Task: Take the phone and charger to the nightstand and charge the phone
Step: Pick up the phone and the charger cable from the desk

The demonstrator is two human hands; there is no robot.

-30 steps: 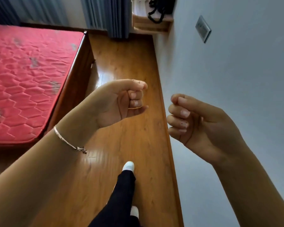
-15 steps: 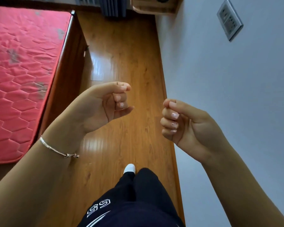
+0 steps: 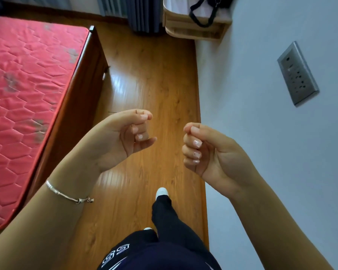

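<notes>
Left hand (image 3: 123, 137) and right hand (image 3: 207, 151) curl empty — nightstand (image 3: 195, 26) ahead.

arms bare, no sleeves | silver bracelet (image 3: 68, 195) left wrist, 8 o'clock | black trousers (image 3: 170, 227), white print | white shoe (image 3: 161, 191)

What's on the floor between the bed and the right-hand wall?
Head view: only bare wooden floor runs between the bed and the wall, ending at a nightstand.

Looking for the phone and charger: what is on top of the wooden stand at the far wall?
On the wooden stand lies a black bag with looped straps. No phone or charger shows; the frame cuts the top off.
</notes>
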